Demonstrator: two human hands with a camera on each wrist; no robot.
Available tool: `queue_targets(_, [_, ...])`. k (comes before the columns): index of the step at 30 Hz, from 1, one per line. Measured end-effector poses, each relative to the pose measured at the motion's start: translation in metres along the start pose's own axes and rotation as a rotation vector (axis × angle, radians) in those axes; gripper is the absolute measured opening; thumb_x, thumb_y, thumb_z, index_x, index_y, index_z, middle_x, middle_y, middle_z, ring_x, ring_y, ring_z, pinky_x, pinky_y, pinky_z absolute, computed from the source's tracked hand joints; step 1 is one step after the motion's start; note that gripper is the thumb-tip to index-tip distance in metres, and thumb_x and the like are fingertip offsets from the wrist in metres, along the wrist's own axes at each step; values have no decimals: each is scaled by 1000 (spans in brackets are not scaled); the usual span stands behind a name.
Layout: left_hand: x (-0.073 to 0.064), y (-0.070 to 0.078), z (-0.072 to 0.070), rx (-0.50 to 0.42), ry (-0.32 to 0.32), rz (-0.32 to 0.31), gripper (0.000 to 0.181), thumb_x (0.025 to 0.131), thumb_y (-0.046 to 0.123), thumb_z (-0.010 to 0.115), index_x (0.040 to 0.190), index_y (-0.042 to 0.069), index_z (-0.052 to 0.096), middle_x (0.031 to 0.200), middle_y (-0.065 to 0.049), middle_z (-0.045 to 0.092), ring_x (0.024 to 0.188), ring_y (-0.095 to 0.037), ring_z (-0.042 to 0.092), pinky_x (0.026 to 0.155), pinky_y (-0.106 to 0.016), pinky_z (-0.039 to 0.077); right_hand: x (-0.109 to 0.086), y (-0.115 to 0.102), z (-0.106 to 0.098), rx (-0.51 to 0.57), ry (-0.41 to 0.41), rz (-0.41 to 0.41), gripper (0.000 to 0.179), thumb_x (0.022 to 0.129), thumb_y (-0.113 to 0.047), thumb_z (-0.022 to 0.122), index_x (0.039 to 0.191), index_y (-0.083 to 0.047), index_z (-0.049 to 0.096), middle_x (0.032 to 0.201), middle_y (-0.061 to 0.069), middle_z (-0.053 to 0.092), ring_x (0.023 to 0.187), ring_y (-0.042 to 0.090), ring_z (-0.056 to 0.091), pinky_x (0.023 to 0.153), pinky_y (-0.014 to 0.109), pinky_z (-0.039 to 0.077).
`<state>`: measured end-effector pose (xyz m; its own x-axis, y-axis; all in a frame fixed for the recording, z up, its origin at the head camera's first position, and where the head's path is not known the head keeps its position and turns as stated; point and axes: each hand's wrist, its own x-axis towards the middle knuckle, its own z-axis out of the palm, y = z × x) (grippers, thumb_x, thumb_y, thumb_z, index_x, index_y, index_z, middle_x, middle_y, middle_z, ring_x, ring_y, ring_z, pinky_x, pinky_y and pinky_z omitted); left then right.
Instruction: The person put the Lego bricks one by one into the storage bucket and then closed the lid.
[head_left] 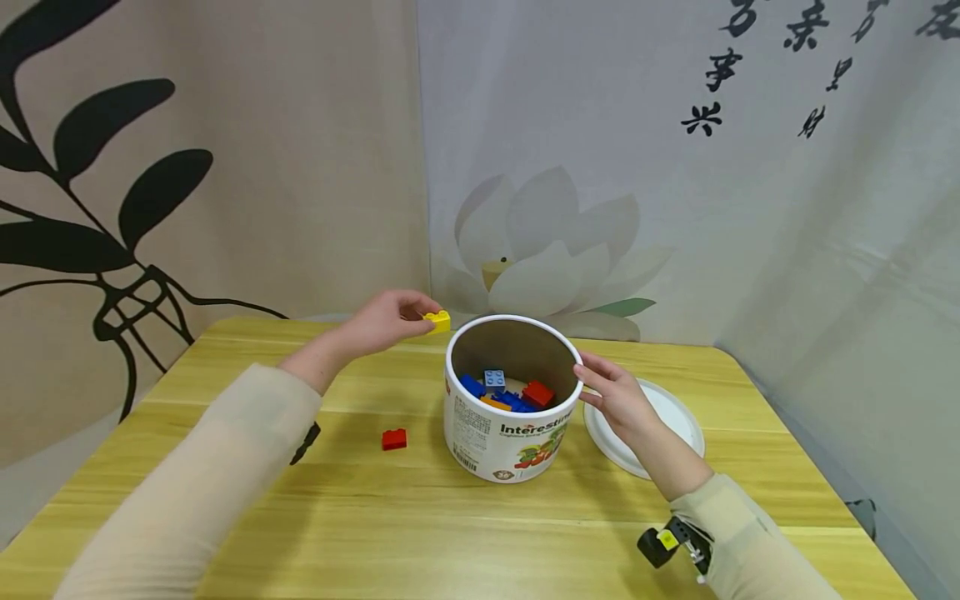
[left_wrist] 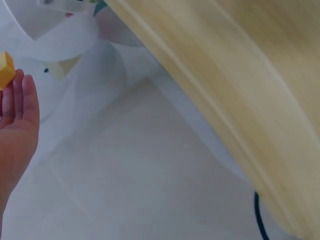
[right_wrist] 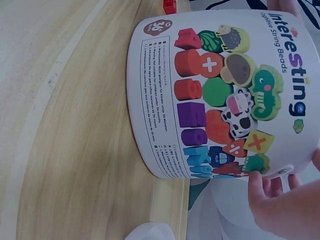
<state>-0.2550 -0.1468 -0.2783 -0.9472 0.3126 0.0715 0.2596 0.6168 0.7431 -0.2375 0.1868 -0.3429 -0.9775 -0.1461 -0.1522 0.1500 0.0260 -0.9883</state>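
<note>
yellow brick (head_left: 437,320) | wooden table (head_left: 375,517) | lotus-print curtain (head_left: 555,258) behind

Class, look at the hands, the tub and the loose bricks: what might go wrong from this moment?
The left hand pinches the yellow brick beside the tub, not over its mouth; released now, it might land on the table. The right hand only touches the rim, so a knock could shift the tub.

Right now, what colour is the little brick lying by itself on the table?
Red. The loose brick lies on the table left of the tub; the head view shows it best.
</note>
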Motion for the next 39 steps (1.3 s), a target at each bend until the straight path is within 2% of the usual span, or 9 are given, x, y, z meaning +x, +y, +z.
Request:
queue_targets(5, [11, 13, 12, -9, -31, 16, 28, 90, 15, 61, 117, 6, 61, 110, -11, 63, 98, -24, 57, 88, -34, 50, 0, 1, 0, 2, 5, -4, 53, 95, -17, 52, 142, 2, 34, 141, 16, 39, 99, 3, 56, 82, 18, 49])
queue_targets(13, [23, 35, 35, -20, -80, 73, 27, 89, 12, 62, 115, 6, 63, 107, -11, 65, 90, -22, 57, 80, -26, 51, 0, 1, 3, 11, 5, -5, 53, 95, -15, 52, 141, 3, 34, 140, 15, 40, 103, 7, 54, 82, 18, 50])
queue_targets(19, [28, 42, 50, -14, -106, 92, 28, 89, 12, 62, 116, 5, 62, 112, -11, 64, 98, -23, 59, 88, -30, 51, 1, 1, 3, 6, 7, -4, 52, 96, -14, 51, 142, 2, 34, 141, 16, 38, 103, 7, 54, 81, 18, 49])
queue_targets(24, [29, 44, 56, -24, -132, 111, 28, 89, 13, 62, 116, 4, 62, 114, -12, 64, 101, -23, 60, 92, -32, 50, 0, 1, 3, 1, 13, -1, 52, 96, -15, 52, 142, 2, 34, 141, 16, 39, 103, 7, 54, 81, 17, 50])
queue_targets(29, [28, 40, 53, -60, -129, 147, 28, 89, 12, 62, 115, 2, 62, 116, -14, 64, 104, -24, 60, 92, -33, 50, 0, 0, 3, -1, 16, 2, 52, 95, -15, 52, 142, 2, 35, 138, 14, 41, 103, 8, 54, 82, 18, 50])
queue_targets(33, [23, 33, 42, -84, -55, 149, 26, 88, 12, 63, 111, 2, 63, 109, -13, 65, 97, -23, 60, 87, -32, 51, 0, 1, 3, 2, 17, 3, 52, 96, -15, 51, 142, 2, 34, 140, 15, 40, 104, 7, 54, 83, 19, 50])
queue_targets(36, [16, 21, 30, -95, 2, 136, 24, 87, 12, 64, 109, 1, 64, 104, -14, 65, 91, -23, 59, 82, -30, 51, 0, 1, 3, -1, 13, 4, 52, 96, -15, 50, 142, 2, 33, 143, 17, 37, 104, 7, 53, 82, 18, 49])
queue_targets(39, [8, 3, 19, -105, 30, 116, 25, 88, 11, 63, 109, -2, 63, 103, -17, 64, 91, -23, 58, 79, -27, 48, 0, 1, 3, -6, 10, 2, 52, 96, -15, 50, 142, 2, 33, 145, 18, 35, 104, 6, 53, 81, 17, 49])
